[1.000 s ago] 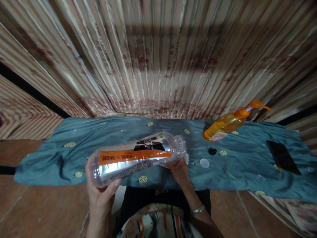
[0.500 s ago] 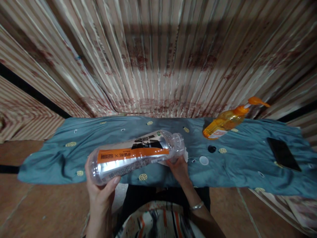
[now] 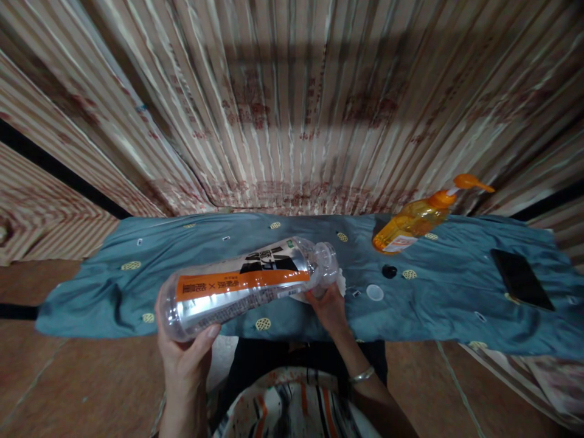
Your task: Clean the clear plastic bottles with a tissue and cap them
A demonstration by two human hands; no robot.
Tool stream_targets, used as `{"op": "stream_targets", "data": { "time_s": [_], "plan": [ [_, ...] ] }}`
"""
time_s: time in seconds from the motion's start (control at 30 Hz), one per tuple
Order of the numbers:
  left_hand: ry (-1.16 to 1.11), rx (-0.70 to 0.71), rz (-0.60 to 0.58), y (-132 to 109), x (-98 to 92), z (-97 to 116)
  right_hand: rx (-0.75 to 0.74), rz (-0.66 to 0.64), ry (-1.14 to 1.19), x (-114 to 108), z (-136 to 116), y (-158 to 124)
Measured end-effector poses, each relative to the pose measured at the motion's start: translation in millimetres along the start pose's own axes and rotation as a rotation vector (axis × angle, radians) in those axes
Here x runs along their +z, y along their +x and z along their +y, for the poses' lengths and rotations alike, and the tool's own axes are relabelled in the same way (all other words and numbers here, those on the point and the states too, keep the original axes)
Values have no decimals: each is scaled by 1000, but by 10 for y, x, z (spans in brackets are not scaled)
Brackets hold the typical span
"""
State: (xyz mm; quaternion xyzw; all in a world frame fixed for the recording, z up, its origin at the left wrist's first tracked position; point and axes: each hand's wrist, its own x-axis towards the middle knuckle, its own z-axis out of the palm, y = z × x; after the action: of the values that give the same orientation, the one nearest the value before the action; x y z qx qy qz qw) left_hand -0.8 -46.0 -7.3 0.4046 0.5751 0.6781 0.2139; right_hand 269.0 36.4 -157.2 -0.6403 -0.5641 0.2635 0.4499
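A clear plastic drink bottle (image 3: 244,286) with a silver and orange label is held tilted on its side above the cloth. My left hand (image 3: 186,353) is wrapped round its base, at the left. The uncapped neck points right and slightly away from me. My right hand (image 3: 329,310) is closed just under the neck, on a white tissue (image 3: 342,285) that shows in small part. The bottle hides some of the right fingers. To the right of that hand lie a white round disc (image 3: 375,292) and a small black cap (image 3: 389,271).
A pump bottle (image 3: 404,225) of orange liquid stands at the back right. A black phone (image 3: 522,280) lies near the right end. The teal cloth (image 3: 104,286) covers a narrow table, with a striped curtain (image 3: 283,121) close behind it.
Both hands hold almost the same pose, and the bottle has shifted very slightly left. The view has moved a little; nothing has been let go.
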Motion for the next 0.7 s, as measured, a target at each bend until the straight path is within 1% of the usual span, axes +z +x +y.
{"op": "stream_targets", "data": {
  "time_s": [0.1,0.2,0.33,0.47,0.53,0.6,0.7],
  "plan": [
    [-121,-84,11,-13,-12,-5,-2,10,23,6,-16,-2],
    [-122,-83,20,-14,-17,-2,17,31,24,18,-13,-5],
    [-101,-85,-6,-20,-20,10,45,37,22,23,7,-2],
    [-112,-77,40,-29,9,48,46,1,22,1,-14,8],
    [-118,-86,30,-27,28,72,33,-10,28,-14,-33,12],
    [-119,-92,31,-22,48,100,23,-12,34,-25,-44,14],
    [-113,-98,72,-16,80,145,26,-7,30,-23,-37,11]
  ]
}}
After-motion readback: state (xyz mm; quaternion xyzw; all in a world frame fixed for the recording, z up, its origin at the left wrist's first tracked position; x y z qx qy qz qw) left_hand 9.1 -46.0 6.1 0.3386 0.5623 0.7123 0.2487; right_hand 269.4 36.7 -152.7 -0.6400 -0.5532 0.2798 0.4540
